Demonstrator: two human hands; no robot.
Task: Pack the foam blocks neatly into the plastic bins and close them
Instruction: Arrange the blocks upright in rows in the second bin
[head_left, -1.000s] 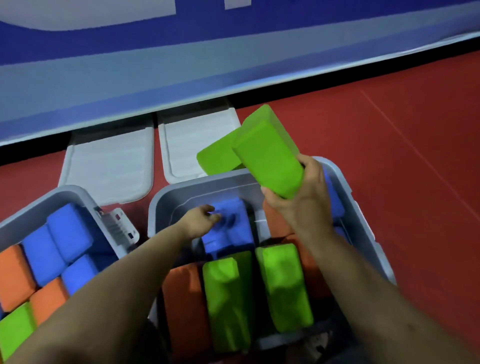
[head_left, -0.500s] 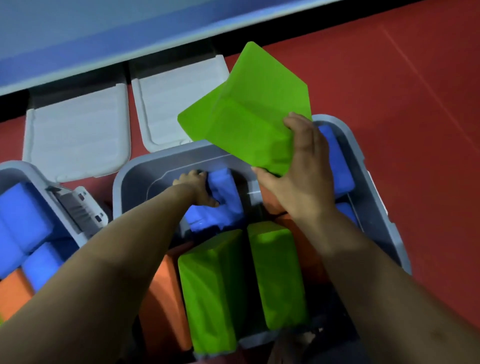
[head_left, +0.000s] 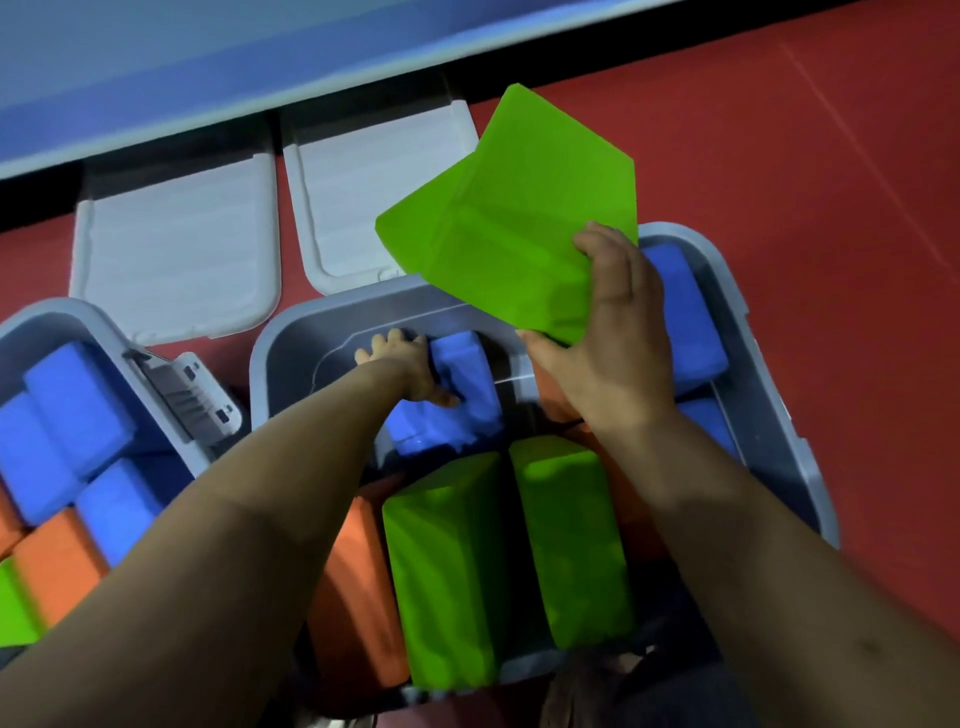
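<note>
A grey plastic bin (head_left: 291, 332) sits in front of me with green, orange and blue foam blocks standing inside. My right hand (head_left: 608, 353) holds a green foam block (head_left: 514, 218) above the bin's far edge, with a second green piece beside it. My left hand (head_left: 410, 369) reaches deep into the bin and grips a blue foam block (head_left: 467, 384) near the far wall. Two green blocks (head_left: 447, 571) stand at the bin's near side next to an orange block (head_left: 358, 587). More blue blocks (head_left: 685, 312) lean against the right wall.
A second grey bin (head_left: 98, 327) at the left holds blue, orange and green blocks; its latch (head_left: 187, 400) hangs between the bins. Two white lids (head_left: 182, 254) lie on the red floor behind the bins, below a blue and white wall.
My right hand has lifted and tilted the green block so its broad face shows. My left hand has moved onto the blue block and gripped it. The view has shifted closer.
</note>
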